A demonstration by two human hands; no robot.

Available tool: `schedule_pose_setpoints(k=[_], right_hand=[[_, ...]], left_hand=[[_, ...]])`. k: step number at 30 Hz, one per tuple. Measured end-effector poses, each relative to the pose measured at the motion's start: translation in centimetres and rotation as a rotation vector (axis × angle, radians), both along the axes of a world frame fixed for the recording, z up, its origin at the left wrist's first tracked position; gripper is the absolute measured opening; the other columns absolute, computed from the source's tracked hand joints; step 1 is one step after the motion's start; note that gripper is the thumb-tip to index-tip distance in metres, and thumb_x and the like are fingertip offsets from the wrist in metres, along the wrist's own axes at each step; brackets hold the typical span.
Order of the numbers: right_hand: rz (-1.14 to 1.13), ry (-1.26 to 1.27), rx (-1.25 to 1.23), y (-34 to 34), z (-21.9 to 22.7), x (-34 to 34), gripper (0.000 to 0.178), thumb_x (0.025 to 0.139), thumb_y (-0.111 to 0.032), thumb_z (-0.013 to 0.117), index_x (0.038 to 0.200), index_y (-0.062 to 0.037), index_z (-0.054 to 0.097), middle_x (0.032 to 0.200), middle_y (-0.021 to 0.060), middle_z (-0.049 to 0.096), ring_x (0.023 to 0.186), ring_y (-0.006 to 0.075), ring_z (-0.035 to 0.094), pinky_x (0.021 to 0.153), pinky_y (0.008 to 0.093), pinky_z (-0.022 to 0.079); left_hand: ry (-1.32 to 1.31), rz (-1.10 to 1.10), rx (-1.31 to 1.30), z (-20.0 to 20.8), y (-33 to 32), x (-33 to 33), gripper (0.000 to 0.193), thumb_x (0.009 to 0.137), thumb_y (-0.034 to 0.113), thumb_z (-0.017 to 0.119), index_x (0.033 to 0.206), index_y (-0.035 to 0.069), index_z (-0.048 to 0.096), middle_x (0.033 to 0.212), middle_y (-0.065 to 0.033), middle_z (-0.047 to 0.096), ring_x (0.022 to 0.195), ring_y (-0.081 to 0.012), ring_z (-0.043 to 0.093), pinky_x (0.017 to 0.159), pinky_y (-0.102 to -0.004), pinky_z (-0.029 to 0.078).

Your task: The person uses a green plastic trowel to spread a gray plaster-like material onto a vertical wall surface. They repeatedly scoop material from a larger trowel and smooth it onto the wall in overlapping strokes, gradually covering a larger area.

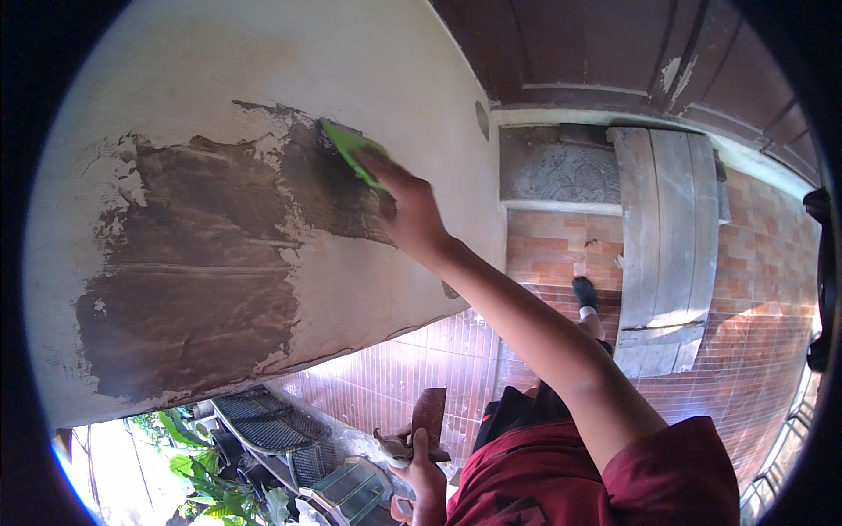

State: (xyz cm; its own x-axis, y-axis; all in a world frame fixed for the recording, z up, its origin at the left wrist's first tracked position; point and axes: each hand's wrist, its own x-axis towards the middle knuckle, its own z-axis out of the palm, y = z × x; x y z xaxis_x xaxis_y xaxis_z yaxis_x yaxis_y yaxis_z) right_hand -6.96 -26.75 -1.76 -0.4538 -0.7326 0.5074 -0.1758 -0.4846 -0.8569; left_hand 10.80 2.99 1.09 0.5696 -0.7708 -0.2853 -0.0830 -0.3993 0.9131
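My right hand (410, 210) reaches up to the cream wall (202, 70) and grips a green plastic putty spreader (351, 151). The spreader's edge lies against a dark grey-brown patch (202, 254) with ragged, flaking borders. Low in the view, my left hand (424, 473) is closed round a flat reddish-brown board (430, 408). A pale grey lump of putty (395, 449) sits beside the thumb on the board. The fingers under the board are partly hidden.
Wooden planks (667, 237) lie across the tiled floor (754, 228) at the right, below a brown panelled door (596, 44). A dark woven chair (272, 421), a glass-topped table (351, 491) and green plants (202, 473) stand below the wall at the lower left.
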Motion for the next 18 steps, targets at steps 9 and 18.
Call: schedule_pose_setpoints(k=[9,18], right_hand=[[0.103,0.094,-0.04,8.5,-3.2,2.6,0.076,0.067,0.023,0.044,0.134,-0.0122,0.054,0.136,0.0162,0.053,0.128,0.0312,0.048,0.108,0.0341,0.041],[0.055,0.038,0.037,2.7,-3.1,4.1,0.076,0.067,0.023,0.045,0.135,-0.0117,0.054,0.144,0.0173,0.044,0.133,0.0333,0.041,0.111,0.0362,0.037]], left_hand=[[0.08,0.023,-0.069,-0.4,0.1,1.1,0.027,0.079,0.001,0.069,0.101,0.001,0.054,0.088,-0.0035,0.056,0.075,-0.0108,0.053,0.067,-0.0256,0.045],[0.023,0.061,-0.183,-0.6,1.0,1.7,0.024,0.081,0.003,0.069,0.099,0.001,0.053,0.09,-0.0036,0.055,0.078,-0.0127,0.053,0.071,-0.0282,0.047]])
